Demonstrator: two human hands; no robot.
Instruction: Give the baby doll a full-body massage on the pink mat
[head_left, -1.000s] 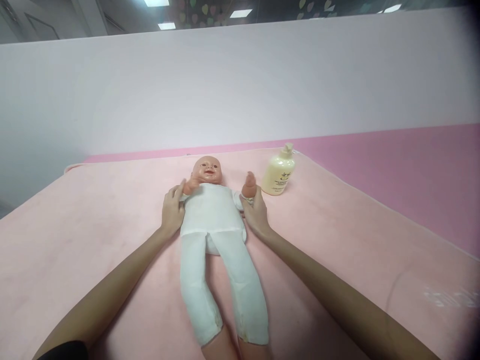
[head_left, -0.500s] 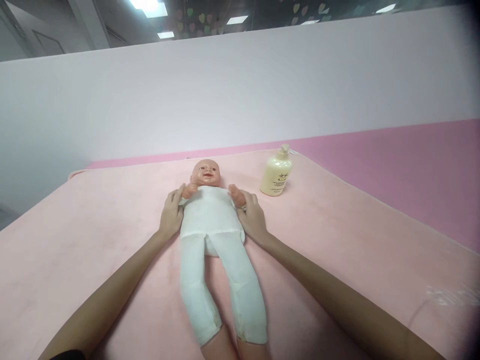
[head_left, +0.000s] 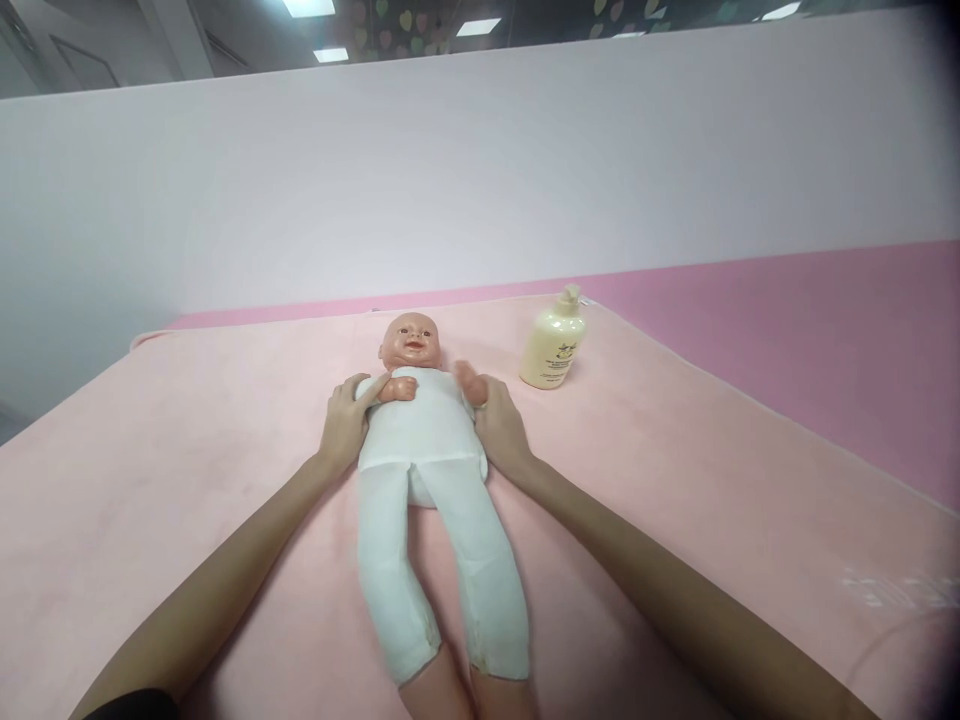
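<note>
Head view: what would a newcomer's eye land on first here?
A baby doll in white cloth lies face up in the middle of the pink blanket. The left hand and right hand grip its arms, folding them toward the chest. A cream pump bottle stands just right of the doll's head.

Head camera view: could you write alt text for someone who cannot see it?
Two bare hands, left hand and right hand, hold the arms of a plastic baby doll in white cloth lying face-up on a pink plush blanket. A cream pump bottle stands beside the doll's head.
</note>
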